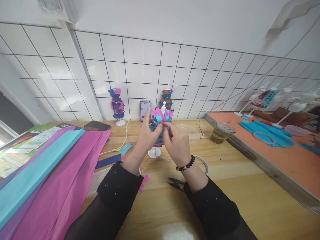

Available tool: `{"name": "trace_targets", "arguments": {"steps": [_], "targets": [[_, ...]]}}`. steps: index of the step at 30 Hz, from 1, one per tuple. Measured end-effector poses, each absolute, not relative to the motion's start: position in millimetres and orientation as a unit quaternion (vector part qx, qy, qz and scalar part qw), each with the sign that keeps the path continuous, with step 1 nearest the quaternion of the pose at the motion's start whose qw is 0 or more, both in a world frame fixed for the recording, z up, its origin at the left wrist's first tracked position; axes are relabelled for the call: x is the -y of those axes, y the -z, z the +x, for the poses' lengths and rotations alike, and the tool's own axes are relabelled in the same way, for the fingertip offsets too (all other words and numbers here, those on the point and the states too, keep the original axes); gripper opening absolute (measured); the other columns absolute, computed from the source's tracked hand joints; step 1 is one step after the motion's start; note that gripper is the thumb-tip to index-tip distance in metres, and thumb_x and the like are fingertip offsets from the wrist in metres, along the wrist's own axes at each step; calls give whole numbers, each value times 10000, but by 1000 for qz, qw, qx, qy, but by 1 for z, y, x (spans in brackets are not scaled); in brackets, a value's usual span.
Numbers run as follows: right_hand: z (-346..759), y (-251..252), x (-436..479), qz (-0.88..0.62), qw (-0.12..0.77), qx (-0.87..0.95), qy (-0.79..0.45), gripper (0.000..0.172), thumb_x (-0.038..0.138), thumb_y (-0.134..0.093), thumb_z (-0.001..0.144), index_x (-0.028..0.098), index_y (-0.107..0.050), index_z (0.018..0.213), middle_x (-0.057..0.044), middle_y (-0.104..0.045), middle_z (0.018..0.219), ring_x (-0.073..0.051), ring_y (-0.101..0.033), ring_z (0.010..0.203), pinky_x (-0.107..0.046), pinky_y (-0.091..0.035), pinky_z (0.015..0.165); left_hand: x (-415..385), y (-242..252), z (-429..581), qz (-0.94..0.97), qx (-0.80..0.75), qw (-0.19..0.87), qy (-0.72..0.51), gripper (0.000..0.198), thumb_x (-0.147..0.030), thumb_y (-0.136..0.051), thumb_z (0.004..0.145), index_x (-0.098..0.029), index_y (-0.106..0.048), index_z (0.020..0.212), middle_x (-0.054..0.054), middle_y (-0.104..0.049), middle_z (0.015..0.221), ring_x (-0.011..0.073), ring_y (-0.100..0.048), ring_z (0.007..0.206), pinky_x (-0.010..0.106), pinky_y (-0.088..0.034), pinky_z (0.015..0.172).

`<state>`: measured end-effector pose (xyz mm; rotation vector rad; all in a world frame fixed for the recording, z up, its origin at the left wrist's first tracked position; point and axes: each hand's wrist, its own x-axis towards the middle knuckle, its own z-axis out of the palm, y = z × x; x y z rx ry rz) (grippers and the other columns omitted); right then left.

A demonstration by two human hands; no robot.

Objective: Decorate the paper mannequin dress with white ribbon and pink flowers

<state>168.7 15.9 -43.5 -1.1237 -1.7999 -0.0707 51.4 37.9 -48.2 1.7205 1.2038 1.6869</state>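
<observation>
A small white mannequin (163,107) on a round base (154,152) stands at the table's middle, dressed in teal and pink paper (158,118). My left hand (147,135) is closed on the dress from the left, fingers pinching the paper near the waist. My right hand (176,141), with a dark bead bracelet, pinches the dress front from the right. Both hands touch the paper dress. Small black snips (176,183) lie on the wood just beneath my right wrist.
Pink, teal and purple paper sheets (55,173) cover the left. Two other dressed mannequins (117,104) (167,97) and a phone (145,110) stand at the back wall. A plastic cup (221,132) sits right of centre, beside an orange board (287,160) with teal paper.
</observation>
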Motion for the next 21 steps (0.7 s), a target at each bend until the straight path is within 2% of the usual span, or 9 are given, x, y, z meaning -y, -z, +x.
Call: {"name": "trace_targets", "arguments": {"steps": [6, 15, 21], "targets": [[168, 45, -15, -457, 495, 738, 31, 265, 228, -391, 884, 145, -603, 1021, -55, -680, 773, -134, -584, 595, -255, -436, 608, -38, 47, 51, 621, -422, 231, -619, 620, -274, -544, 773, -267, -298, 1343, 54, -499, 1225, 171, -497, 1065, 365, -378, 943], [171, 40, -12, -453, 512, 729, 36, 271, 237, -388, 882, 143, -603, 1018, -55, -673, 743, -127, -559, 551, -253, -415, 545, -37, 46, 52, 624, -414, 245, -616, 605, -296, -553, 779, -263, -309, 1331, 58, -493, 1241, 180, -487, 1088, 366, -376, 950], [173, 39, -13, -453, 510, 731, 34, 267, 236, -388, 879, 149, -606, 1007, -56, -670, 739, -136, -564, 567, -259, -421, 554, -37, 46, 51, 639, -402, 257, -604, 652, -319, -576, 769, -261, -280, 1347, 57, -524, 1207, 181, -491, 1082, 371, -362, 960]]}}
